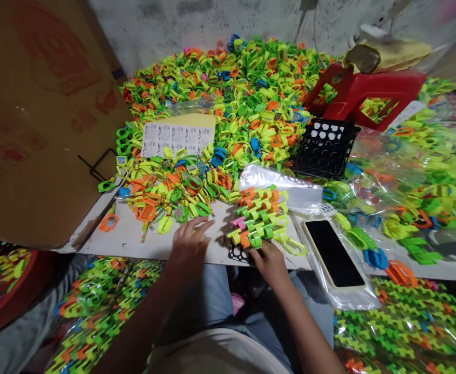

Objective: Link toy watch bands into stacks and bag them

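Observation:
My left hand point(191, 241) rests over the near edge of the white table point(216, 228), its fingers spread and holding nothing, just right of some loose plastic pieces. Several rows of yellow, green, orange and pink plastic pieces point(261, 215) stand on a black tray point(238, 252) that shows only at its near left corner. My right hand point(269, 259) is at the near side of this tray, its fingers curled at the edge under the pieces. What the fingertips hold there is hidden.
A big pile of colourful pieces point(251, 93) covers the back. Around it are a cardboard box point(49, 130), label sheet point(177, 137), black trays point(323, 150), red stool point(376, 93) and a phone point(334, 253) on clear bags. Filled bags point(403, 327) lie below the table.

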Tool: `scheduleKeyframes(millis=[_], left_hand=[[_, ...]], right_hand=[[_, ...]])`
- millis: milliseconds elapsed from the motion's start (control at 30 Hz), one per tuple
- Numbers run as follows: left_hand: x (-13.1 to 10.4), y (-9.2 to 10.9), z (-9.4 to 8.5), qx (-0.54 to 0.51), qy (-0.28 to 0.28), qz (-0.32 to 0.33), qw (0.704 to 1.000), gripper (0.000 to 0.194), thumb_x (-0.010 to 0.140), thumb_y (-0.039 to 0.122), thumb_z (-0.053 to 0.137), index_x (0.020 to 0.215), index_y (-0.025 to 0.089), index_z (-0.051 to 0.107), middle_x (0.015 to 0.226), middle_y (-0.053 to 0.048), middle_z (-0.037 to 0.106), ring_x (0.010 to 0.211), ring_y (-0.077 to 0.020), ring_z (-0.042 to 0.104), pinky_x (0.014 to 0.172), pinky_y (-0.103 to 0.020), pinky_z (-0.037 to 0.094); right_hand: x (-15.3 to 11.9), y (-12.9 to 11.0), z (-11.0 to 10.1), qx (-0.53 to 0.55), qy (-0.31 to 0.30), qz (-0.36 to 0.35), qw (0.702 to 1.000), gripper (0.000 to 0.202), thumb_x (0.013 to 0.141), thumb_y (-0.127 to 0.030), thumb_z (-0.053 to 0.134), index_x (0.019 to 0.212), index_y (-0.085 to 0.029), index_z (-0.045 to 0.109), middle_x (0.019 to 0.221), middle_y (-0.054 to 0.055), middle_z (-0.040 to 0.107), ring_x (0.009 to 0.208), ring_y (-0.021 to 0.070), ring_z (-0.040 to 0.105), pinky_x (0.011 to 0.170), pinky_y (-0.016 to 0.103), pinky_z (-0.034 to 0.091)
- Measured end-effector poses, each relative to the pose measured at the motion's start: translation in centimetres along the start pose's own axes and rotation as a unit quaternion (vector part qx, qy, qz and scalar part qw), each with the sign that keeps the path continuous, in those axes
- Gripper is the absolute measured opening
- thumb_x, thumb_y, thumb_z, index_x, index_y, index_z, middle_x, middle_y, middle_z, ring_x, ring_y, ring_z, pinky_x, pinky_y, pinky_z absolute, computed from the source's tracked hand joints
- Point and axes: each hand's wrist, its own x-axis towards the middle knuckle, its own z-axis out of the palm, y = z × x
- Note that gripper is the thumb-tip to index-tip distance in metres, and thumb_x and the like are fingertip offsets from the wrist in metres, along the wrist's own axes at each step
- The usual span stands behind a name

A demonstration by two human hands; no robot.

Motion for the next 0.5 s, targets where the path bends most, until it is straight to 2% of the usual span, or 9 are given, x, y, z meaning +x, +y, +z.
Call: scheduleKeyframes(millis=[67,133,233,300,400,500], left_hand=[[-0.6,-3.1,-0.4,0.036,-0.064,0.001,0.997,0.035,0.094,0.028,0.036,0.123,0.023,0.056,0.120,-0.008,0.060,0.109,-0.0237,0.053,0.091,-0.041,0.043],[-0.6,-5.4,-0.5,0.060,-0.126,0.030,0.990,0.034,0.093,0.023,0.038,0.119,0.021,0.059,0.115,-0.009,0.063,0.104,-0.0233,0.054,0.087,-0.039,0.044],[0.1,-6.5,-1.1,0.058,-0.177,0.071,0.980,0.028,0.091,0.022,0.043,0.108,0.020,0.066,0.102,-0.009,0.066,0.096,-0.0226,0.057,0.084,-0.036,0.045],[0.4,-5.7,-2.5,0.016,-0.181,0.064,0.981,0.025,0.091,0.029,0.046,0.104,0.021,0.066,0.099,-0.007,0.066,0.095,-0.0211,0.058,0.083,-0.034,0.046],[-0.3,-3.0,-5.1,-0.075,-0.146,-0.009,0.986,0.021,0.087,0.038,0.053,0.097,0.023,0.065,0.099,-0.002,0.067,0.089,-0.0168,0.062,0.077,-0.027,0.048],[-1.8,0.9,-6.1,-0.177,-0.096,-0.054,0.978,0.015,0.080,0.036,0.063,0.078,0.022,0.061,0.084,0.002,0.067,0.074,-0.0132,0.062,0.065,-0.022,0.048]], right_hand=[[0.3,-0.3,-0.1,0.029,-0.031,-0.011,0.999,0.019,0.088,-0.023,0.049,0.082,-0.019,0.067,0.078,0.007,0.071,0.076,0.0212,0.064,0.065,0.029,0.048],[0.7,-0.6,-0.3,0.051,-0.059,-0.021,0.997,0.018,0.088,-0.023,0.050,0.083,-0.019,0.067,0.078,0.007,0.071,0.077,0.0215,0.065,0.066,0.029,0.049],[0.6,-1.1,-1.1,0.067,-0.066,-0.030,0.995,0.020,0.090,-0.024,0.049,0.090,-0.018,0.068,0.084,0.008,0.071,0.081,0.0223,0.065,0.071,0.032,0.050],[-0.1,-1.5,-2.0,0.071,-0.033,-0.021,0.997,0.022,0.091,-0.024,0.048,0.100,-0.018,0.067,0.091,0.010,0.071,0.085,0.0223,0.064,0.075,0.034,0.051],[-2.0,-3.1,-3.3,0.088,0.030,0.035,0.995,0.023,0.090,-0.026,0.050,0.108,-0.019,0.064,0.090,0.009,0.070,0.082,0.0201,0.064,0.074,0.032,0.052],[-3.9,-5.9,-3.8,0.136,0.001,0.065,0.989,0.032,0.086,-0.030,0.060,0.116,-0.020,0.061,0.080,0.004,0.066,0.071,0.0167,0.062,0.064,0.027,0.051]])
